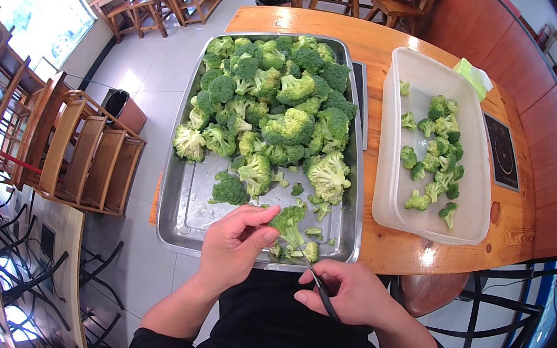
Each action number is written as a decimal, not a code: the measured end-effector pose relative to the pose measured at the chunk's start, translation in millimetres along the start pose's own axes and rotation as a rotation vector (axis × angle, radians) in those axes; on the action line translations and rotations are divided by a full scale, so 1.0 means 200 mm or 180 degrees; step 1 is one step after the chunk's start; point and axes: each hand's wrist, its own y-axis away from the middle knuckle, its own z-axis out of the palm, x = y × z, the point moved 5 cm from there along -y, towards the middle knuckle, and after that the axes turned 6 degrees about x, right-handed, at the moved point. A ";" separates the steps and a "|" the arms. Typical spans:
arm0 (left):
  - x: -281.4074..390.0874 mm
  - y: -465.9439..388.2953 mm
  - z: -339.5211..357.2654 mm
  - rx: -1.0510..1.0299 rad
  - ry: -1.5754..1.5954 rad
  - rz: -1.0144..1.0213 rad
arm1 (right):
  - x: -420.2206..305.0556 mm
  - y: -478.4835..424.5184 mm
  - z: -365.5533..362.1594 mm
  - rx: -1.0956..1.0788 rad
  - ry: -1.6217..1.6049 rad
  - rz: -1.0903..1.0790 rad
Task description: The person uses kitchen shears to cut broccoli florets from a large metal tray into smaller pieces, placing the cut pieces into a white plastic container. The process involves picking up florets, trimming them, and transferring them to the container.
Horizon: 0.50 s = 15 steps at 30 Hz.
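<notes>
My left hand (pixel 238 245) pinches a broccoli floret (pixel 289 225) by its head, over the near edge of a steel tray (pixel 188 228). In my right hand (pixel 347 292) is a small black-handled knife (pixel 326 295), its blade tip close to the floret's stalk. Large broccoli pieces (pixel 285 122) are heaped over the far part of the tray. Cut bits and small florets (pixel 312 251) lie scattered beneath my hands. To the right, a translucent plastic bin (pixel 395 204) holds several small florets (pixel 442 157) spread over its floor.
Both containers stand on a wooden table (pixel 455 261). A black induction cooktop (pixel 503 152) is set in at the right, near a green-and-white box (pixel 472 79). Beyond the left edge are a waste bin (pixel 127 113) and wooden shelves (pixel 98 152). A brown stool seat (pixel 433 292) sits at the near right.
</notes>
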 end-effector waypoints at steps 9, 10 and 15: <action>-0.02 0.00 -0.03 0.0024 -0.0266 0.0014 | -0.01 0.00 -0.02 -0.0011 0.0307 -0.0081; -0.02 -0.01 -0.05 0.0112 -0.0670 0.0160 | -0.01 0.01 -0.03 -0.0037 0.0421 -0.0081; 0.05 -0.09 -0.01 -0.1068 -0.2135 0.0426 | -0.01 0.06 -0.10 -0.0167 0.0801 -0.0304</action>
